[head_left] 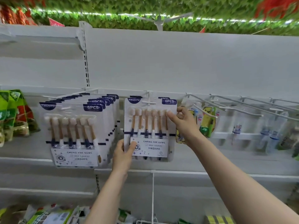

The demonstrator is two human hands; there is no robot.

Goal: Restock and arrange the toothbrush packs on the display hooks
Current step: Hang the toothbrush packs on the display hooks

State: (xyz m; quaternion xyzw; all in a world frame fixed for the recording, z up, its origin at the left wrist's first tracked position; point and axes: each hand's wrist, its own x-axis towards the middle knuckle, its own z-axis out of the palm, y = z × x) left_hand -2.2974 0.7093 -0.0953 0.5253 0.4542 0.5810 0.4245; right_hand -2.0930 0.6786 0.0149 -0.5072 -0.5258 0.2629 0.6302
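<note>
Both hands' grip, left hand (pixel 123 153) and right hand (pixel 182 118), on hooked toothbrush pack (pixel 149 128).

Two bare forearms, no sleeves, no rings or watch on either wrist

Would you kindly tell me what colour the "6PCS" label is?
Dark navy blue with white lettering, on the held toothbrush pack; head view.

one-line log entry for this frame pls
step: hanging toothbrush pack on hook | left hand: grips lower-left corner | right hand: pinches upper-right edge
</note>
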